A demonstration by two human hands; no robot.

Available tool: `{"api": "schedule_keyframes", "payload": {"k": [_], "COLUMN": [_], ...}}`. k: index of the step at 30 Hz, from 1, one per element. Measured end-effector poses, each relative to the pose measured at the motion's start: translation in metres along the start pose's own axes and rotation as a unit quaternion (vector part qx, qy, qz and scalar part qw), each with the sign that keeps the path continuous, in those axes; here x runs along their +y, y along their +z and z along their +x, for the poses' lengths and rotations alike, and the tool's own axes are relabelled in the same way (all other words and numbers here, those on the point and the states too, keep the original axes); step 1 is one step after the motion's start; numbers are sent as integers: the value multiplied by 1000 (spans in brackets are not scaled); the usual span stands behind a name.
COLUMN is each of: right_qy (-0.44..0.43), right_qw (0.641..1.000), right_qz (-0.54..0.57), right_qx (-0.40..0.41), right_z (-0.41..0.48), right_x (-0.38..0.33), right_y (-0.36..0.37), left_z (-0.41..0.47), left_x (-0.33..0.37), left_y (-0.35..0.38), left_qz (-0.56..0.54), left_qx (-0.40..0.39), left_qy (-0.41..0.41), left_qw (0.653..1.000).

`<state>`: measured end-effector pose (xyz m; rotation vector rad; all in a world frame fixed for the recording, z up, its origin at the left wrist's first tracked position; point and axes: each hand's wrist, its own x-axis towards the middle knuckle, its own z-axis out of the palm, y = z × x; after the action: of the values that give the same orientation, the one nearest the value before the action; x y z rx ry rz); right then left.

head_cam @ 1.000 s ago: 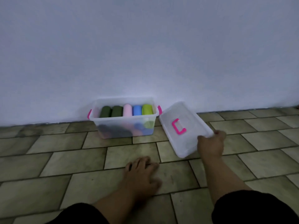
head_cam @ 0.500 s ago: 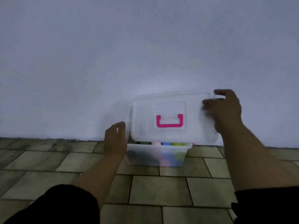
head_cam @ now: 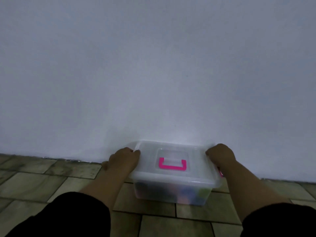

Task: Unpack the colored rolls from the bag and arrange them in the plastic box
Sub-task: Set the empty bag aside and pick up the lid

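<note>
Hands sit at the two short ends of the lid [head_cam: 147, 168], which lies flat on the plastic box [head_cam: 171, 195]. Our left hand [head_cam: 123, 159] curls its fingers over the lid's left end and our right hand [head_cam: 221, 156] does the same at the right end, so both are grasping the lid's rim, knuckles up. The colored rolls [head_cam: 191, 195] are inside the box, showing only as dim blue, green and dark patches through its front wall. No bag is in view. We judge the unpacking done and the step in hand to be seating and latching the lid.

To do it well, we should press down evenly at both ends at once, so the lid does not rock up on one side. Then we check that its lip overlaps the box rim all round before snapping the clasps. A pink latch [head_cam: 221, 173] peeks out below our right wrist. The left one is hidden by the hand, and we cannot tell whether either is fastened. The pink handle [head_cam: 172, 167] lies flat in its recess and needs no touch.

The box stands close against the wall [head_cam: 153, 65], perhaps touching it, so we have no room behind. Tiled floor [head_cam: 51, 182] shows to the left, right and front, where our dark sleeves [head_cam: 68, 218] reach in. Any sliding should go toward us.
</note>
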<state>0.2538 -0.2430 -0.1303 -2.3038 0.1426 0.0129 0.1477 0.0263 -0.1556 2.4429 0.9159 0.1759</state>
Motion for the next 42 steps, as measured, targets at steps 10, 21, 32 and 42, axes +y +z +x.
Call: {"api": "schedule_keyframes", "payload": {"k": [10,21,32,42], "right_qy": [-29,54,-8,-58], "right_qw": [996,986,982,970], "right_qz": [-87,-136,-152,-196], "right_qx": [5,-83,111,130], "right_z": [5,-18,-34,-36], "right_x": [1,-3,6,5], "right_y": [3,18,27,26], "left_z": [10,1,-12,-14], "left_x": [11,22,24,25], "left_y": [-6,13,12,11], "left_qz": [80,-39,49,102], "left_qx": [-20,-48,94,120], "left_qy": [-24,-92,-68,-10], "left_qw": [996,994,992,987]}}
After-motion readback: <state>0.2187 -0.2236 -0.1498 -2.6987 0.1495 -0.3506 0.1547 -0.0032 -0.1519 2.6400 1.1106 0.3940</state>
